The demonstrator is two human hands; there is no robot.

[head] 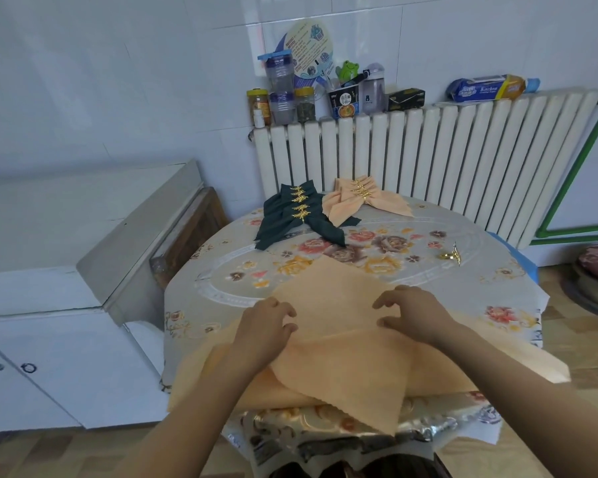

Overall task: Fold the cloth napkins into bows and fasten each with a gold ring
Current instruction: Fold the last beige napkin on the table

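White tile wall and a white ribbed radiator (428,157) fill the far side of the room, and a white cabinet (66,305) stands to my left. In front of me is the round table (463,288) under a grey flowered plastic cover. The peach napkin (332,298) I am working on lies spread on the near half of the table, one point aimed away from me, its near layers draping over the table's edge. My left hand (263,326) rests on its left part, fingers bent, tips pressing into the cloth; whether they pinch a fold I cannot tell. My right hand (418,312) sits on the right part the same way, fingers curved, thumb and forefinger apart, tips on the fabric. At the far side lie the finished dark green bows (290,215) with gold rings down their middle, and touching them on the right the finished peach bows (363,198). One loose gold ring (451,254) lies alone toward the right edge of the table, well apart from both hands.
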